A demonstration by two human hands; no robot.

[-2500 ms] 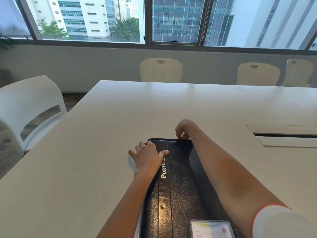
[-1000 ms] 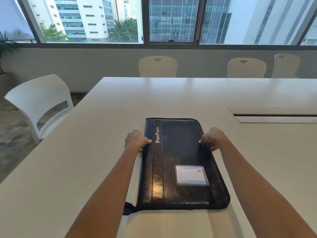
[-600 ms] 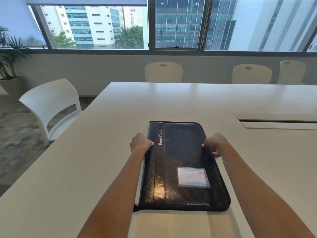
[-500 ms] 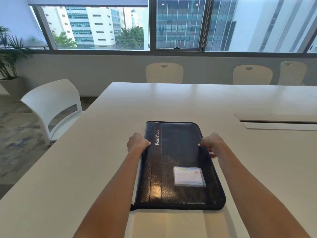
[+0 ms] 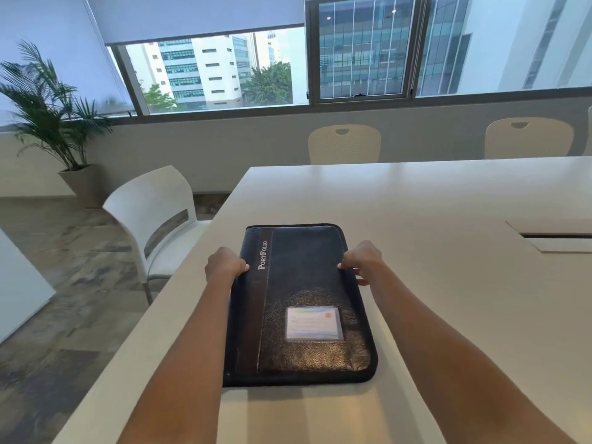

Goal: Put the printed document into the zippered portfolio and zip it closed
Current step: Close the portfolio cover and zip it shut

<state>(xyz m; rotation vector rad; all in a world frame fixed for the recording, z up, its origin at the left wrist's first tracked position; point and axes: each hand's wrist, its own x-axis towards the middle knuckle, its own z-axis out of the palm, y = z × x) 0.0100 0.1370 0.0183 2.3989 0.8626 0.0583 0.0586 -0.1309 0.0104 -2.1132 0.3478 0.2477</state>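
Observation:
The black zippered portfolio lies closed and flat on the white table, its spine to the left with "PortFolio" printed on it and a clear card pocket low on the cover. My left hand grips its left edge, fingers curled around the spine. My right hand grips the right edge at about the same height. No printed document shows anywhere; whether it is inside is hidden.
A white chair stands at the table's left side, close to the edge. Two beige chairs sit along the far side. A cable hatch is set into the tabletop at the right. A potted palm stands by the window.
One hand was at the portfolio's far edge earlier; now both hands hold its long sides. The view has lifted and swung left, so the palm and floor appear.

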